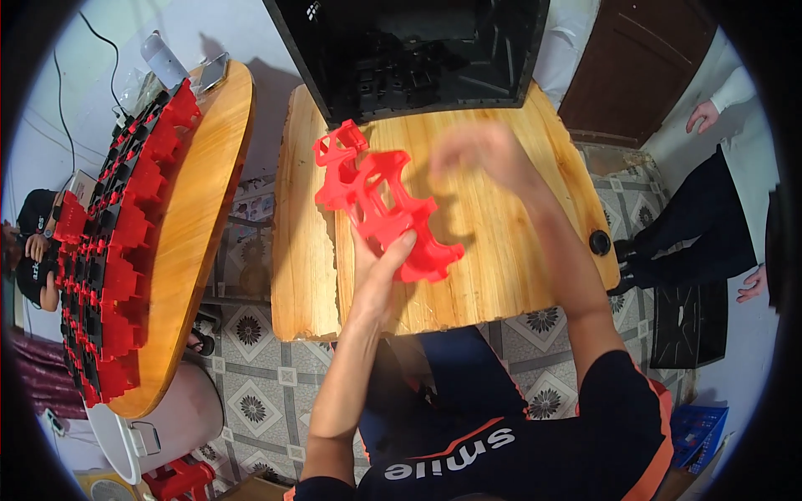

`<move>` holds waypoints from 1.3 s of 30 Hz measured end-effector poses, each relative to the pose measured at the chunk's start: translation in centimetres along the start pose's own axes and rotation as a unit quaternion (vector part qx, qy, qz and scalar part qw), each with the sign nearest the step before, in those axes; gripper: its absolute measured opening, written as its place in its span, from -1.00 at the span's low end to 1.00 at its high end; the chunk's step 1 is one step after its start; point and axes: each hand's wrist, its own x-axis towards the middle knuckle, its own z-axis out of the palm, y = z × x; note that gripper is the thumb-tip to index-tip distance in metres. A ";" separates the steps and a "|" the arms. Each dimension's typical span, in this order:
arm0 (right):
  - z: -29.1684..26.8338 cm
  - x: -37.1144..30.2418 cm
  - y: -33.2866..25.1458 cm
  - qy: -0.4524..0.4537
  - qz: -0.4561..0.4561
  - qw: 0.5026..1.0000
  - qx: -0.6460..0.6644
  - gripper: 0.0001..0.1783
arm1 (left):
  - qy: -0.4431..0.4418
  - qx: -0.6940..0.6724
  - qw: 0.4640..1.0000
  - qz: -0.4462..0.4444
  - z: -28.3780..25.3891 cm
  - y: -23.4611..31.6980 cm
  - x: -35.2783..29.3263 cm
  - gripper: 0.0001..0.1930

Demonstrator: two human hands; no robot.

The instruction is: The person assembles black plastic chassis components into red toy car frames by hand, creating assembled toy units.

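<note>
My left hand (383,263) is closed around the lower end of a red plastic frame (388,221), its thumb lying across the front. The frame is long and openwork, with several ring-like openings and jutting tabs, and it is tilted over the wooden table (518,275). At its far left end is a small boxy red piece (341,144); I cannot tell whether the two are joined. My right hand (484,154) is in the air right of the frame, apart from it. Motion smears its fingers, so their grip is unclear.
A black open box (322,67) with small black parts inside stands at the table's far edge. A black round item (600,243) lies at the right edge. The left table (188,259) bears rows of red and black parts (121,250). People stand left and right.
</note>
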 end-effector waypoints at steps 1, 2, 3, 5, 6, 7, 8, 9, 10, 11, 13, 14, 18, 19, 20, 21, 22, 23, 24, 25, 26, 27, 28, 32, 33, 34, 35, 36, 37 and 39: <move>-1.3 3.7 1.6 0.149 0.016 0.981 -0.126 -0.55 | 0.002 -0.083 0.996 -0.026 -0.3 -0.9 -0.5 0.05; -3.8 6.4 5.6 0.264 0.015 0.932 -0.247 -0.50 | -0.005 -0.083 0.996 -0.030 0.2 -1.4 -1.2 0.05; -5.0 9.4 8.8 0.330 0.110 0.869 -0.351 -0.46 | -0.024 -0.152 0.987 -0.046 0.1 -1.8 -2.3 0.04; -5.9 12.8 13.1 0.366 0.169 0.816 -0.414 -0.38 | -0.039 -0.220 0.973 -0.057 -0.4 -2.7 -4.1 0.04; -6.7 13.2 15.3 0.331 0.202 0.802 -0.455 -0.39 | -0.054 -0.237 0.968 -0.054 -0.9 -3.7 -4.8 0.02; -7.0 13.4 16.5 0.291 0.234 0.785 -0.494 -0.39 | -0.066 -0.255 0.963 -0.050 -1.6 -4.3 -5.8 0.00; -7.4 12.8 16.6 0.317 0.208 0.804 -0.459 -0.37 | -0.061 -0.275 0.956 -0.083 -2.1 -4.3 -6.9 0.10; -8.0 11.7 16.7 0.343 0.185 0.818 -0.424 -0.34 | -0.059 -0.277 0.955 -0.087 -2.6 -4.1 -7.8 0.10; -8.1 10.2 16.3 0.334 0.134 0.846 -0.394 -0.44 | -0.043 -0.249 0.964 -0.081 -3.0 -3.7 -9.0 0.14; -5.7 8.6 14.0 0.311 0.143 0.922 -0.183 -0.50 | -0.017 -0.221 0.972 -0.072 -3.7 -3.4 -10.4 0.18; -2.6 2.6 9.3 0.287 0.167 0.943 0.028 -0.57 | -0.034 -0.262 0.963 -0.048 -4.7 -3.6 -11.9 0.17; -1.7 -0.6 8.0 0.237 0.181 0.939 0.169 -0.60 | -0.058 -0.299 0.952 -0.031 -4.8 -3.6 -12.3 0.15; -1.0 -10.1 8.4 0.155 0.310 0.898 0.271 -0.71 | 0.044 -0.275 0.958 -0.062 -5.6 -4.1 -13.4 0.16; -0.7 -10.8 7.7 0.159 0.318 0.895 0.270 -0.71 | 0.044 -0.264 0.961 -0.063 -6.2 -4.5 -13.2 0.10; -0.5 -11.3 6.9 0.165 0.320 0.929 0.091 -0.76 | 0.034 -0.257 0.964 -0.067 -6.6 -4.5 -13.4 0.07; -0.3 -11.6 5.9 0.163 0.310 0.932 -0.091 -0.80 | 0.023 -0.249 0.966 -0.068 -6.8 -4.4 -13.7 0.05; -0.3 -11.9 4.6 0.163 0.211 0.897 -0.352 -0.83 | 0.023 -0.252 0.965 -0.070 -6.5 -4.2 -13.9 0.05; -0.1 -11.7 3.8 0.162 0.212 0.896 -0.354 -0.83 | 0.033 -0.242 0.969 -0.045 -6.2 -3.9 -14.1 0.04; 0.3 -11.0 3.4 0.200 0.092 0.873 -0.436 -0.81 | 0.043 -0.231 0.972 -0.018 -6.0 -3.8 -14.3 0.03; 0.5 -10.9 3.0 0.235 -0.029 0.827 -0.509 -0.78 | 0.040 -0.232 0.972 -0.019 -6.1 -3.8 -14.5 0.03; 0.0 -11.2 3.9 0.237 -0.028 0.825 -0.512 -0.78 | 0.056 -0.251 0.966 -0.031 -6.3 -3.9 -14.7 0.02; -0.7 -11.7 5.9 0.184 -0.030 0.812 -0.554 -0.75 | 0.072 -0.270 0.959 -0.043 -6.3 -3.9 -14.9 0.02; -0.3 -11.1 6.1 0.127 -0.036 0.797 -0.589 -0.72 | 0.073 -0.270 0.959 -0.038 -6.1 -3.7 -15.1 0.02; 1.0 -12.3 3.2 -0.015 0.191 0.813 -0.550 -0.58 | 0.066 -0.185 0.980 0.022 -5.9 -3.2 -15.6 0.00; 1.4 -12.8 3.2 -0.018 0.190 0.815 -0.547 -0.58 | 0.062 -0.164 0.984 0.036 -5.9 -3.0 -15.7 0.00; 1.7 -13.5 3.2 0.010 0.151 0.845 -0.513 -0.52 | 0.072 -0.174 0.982 0.033 -5.9 -2.9 -15.8 0.00; 1.9 -14.1 3.3 0.038 0.111 0.872 -0.476 -0.45 | 0.074 -0.174 0.981 0.031 -5.9 -2.7 -16.0 0.00; 2.0 -14.8 3.3 0.036 0.113 0.872 -0.474 -0.45 | 0.075 -0.172 0.982 0.031 -5.9 -2.4 -16.2 0.00; 1.8 -15.4 3.3 0.045 0.098 0.871 -0.480 -0.39 | 0.074 -0.169 0.982 0.032 -5.9 -2.2 -16.1 0.00; 1.7 -16.5 4.0 0.054 0.083 0.868 -0.486 -0.34 | 0.066 -0.169 0.983 0.031 -5.9 -2.3 -16.3 -0.01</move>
